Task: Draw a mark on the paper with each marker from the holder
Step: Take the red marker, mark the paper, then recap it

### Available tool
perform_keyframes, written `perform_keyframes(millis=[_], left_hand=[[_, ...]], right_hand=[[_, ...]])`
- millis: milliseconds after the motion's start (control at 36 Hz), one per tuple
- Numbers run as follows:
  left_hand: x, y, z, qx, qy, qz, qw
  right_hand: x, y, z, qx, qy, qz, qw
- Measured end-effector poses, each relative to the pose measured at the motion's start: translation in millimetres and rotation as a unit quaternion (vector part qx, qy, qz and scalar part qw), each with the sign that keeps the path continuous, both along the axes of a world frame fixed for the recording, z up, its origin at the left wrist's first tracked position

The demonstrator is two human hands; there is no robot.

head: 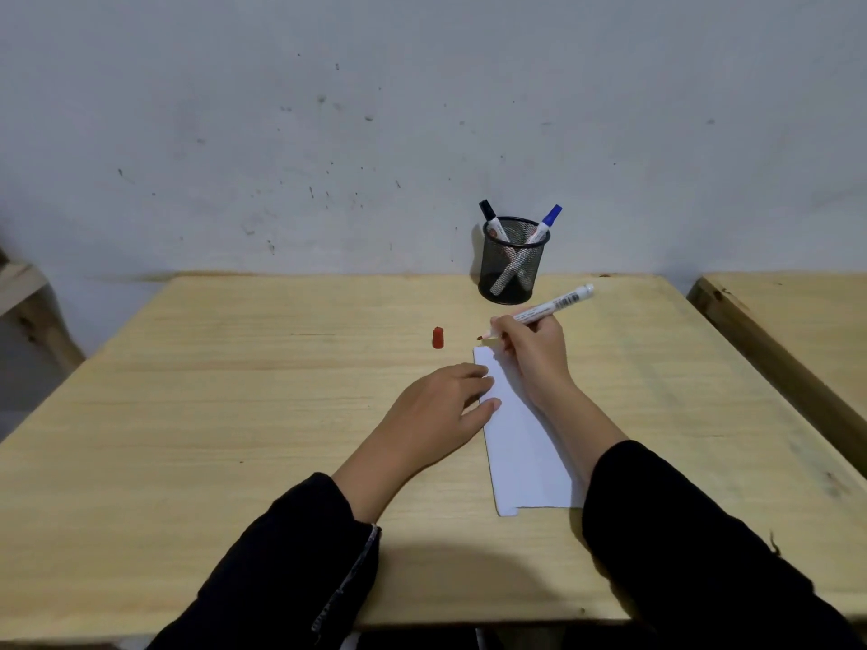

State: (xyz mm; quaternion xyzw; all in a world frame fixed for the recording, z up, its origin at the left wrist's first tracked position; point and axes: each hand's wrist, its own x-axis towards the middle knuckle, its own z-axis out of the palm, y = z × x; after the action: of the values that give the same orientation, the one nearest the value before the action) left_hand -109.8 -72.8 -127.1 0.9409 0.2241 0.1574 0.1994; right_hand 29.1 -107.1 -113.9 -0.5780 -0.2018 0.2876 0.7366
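Observation:
A white sheet of paper [520, 443] lies on the wooden table [234, 405]. My right hand [535, 354] grips an uncapped red marker [553, 307], its red tip just above the paper's far left corner. My left hand [436, 415] rests flat with its fingertips on the paper's left edge. The marker's red cap [437, 337] lies on the table to the left of the tip. A black mesh holder [512, 261] stands at the table's far edge with a black-capped marker [492, 220] and a blue-capped marker [544, 225] leaning in it.
A stained grey wall rises right behind the table. A second wooden table [793, 330] stands to the right across a narrow gap. Part of a wooden frame [28, 302] shows at the far left.

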Motion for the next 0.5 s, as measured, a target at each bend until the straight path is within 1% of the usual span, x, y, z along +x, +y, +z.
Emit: perform_keyframes(millis=[111, 222, 389, 500], left_hand=[[0.5, -0.2, -2.5, -0.015, -0.001, 0.003, 1.0], [0.3, 0.4, -4.1, -0.024, -0.002, 0.008, 1.0], [-0.2, -0.9, -2.4, -0.039, -0.01, 0.01, 0.999], [-0.2, -1.0, -3.2, -0.045, -0.01, 0.011, 0.999]], right_hand=[[-2.5, 1.2, -1.9, -0.036, -0.056, -0.032, 0.997], [-3.5, 2.8, -3.2, -0.053, -0.094, -0.035, 0.993], [1.3, 6.0, -8.7, -0.06, -0.088, -0.021, 0.994], [2.8, 7.9, -12.6, -0.05, -0.066, -0.007, 0.997]])
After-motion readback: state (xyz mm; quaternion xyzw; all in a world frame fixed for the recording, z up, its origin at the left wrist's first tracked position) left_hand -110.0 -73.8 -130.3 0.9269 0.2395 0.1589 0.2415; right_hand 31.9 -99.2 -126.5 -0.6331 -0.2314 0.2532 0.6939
